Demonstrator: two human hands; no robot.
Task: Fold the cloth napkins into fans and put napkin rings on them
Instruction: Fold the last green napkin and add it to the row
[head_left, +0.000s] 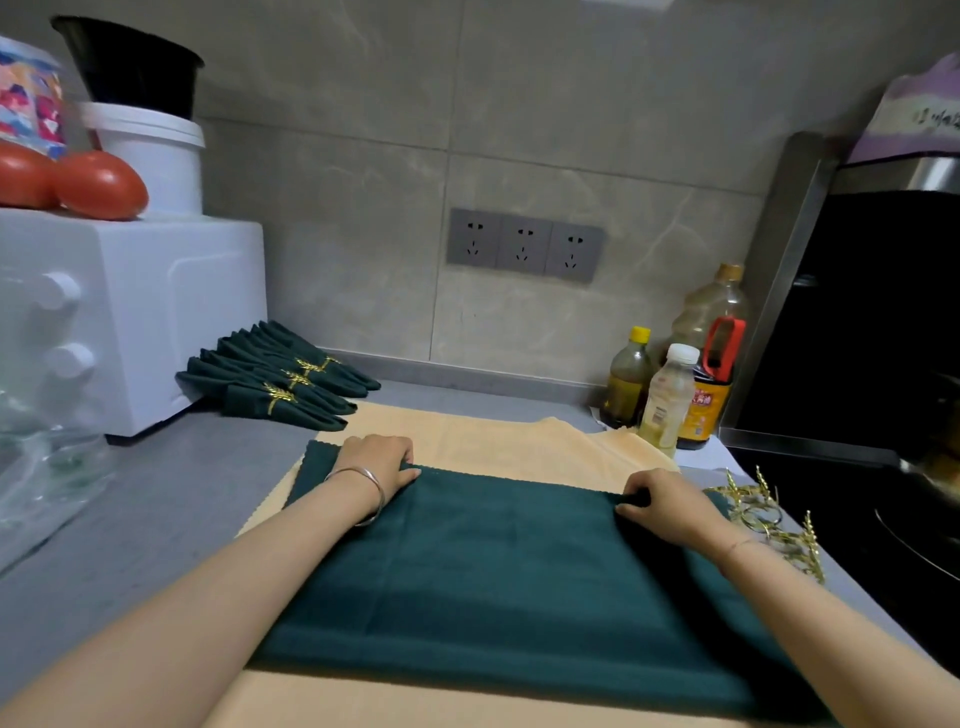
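Note:
A dark green cloth napkin (498, 571) lies spread flat on a pale yellow cloth (498, 441) on the grey counter. My left hand (376, 462) grips the napkin's far edge near its left corner, fingers curled over the edge. My right hand (670, 506) pinches the same far edge near the right corner, raising a small fold. Three folded green napkin fans (275, 374), each with a gold ring, lie at the back left beside a white appliance. Several loose gold napkin rings (763, 512) sit on the counter just right of my right wrist.
A white appliance (119, 312) with tomatoes and a white tub on top stands at the left. Oil and sauce bottles (670, 384) stand at the back right. A black stove (883, 519) with a pan fills the right side. Clear plastic lies at the far left.

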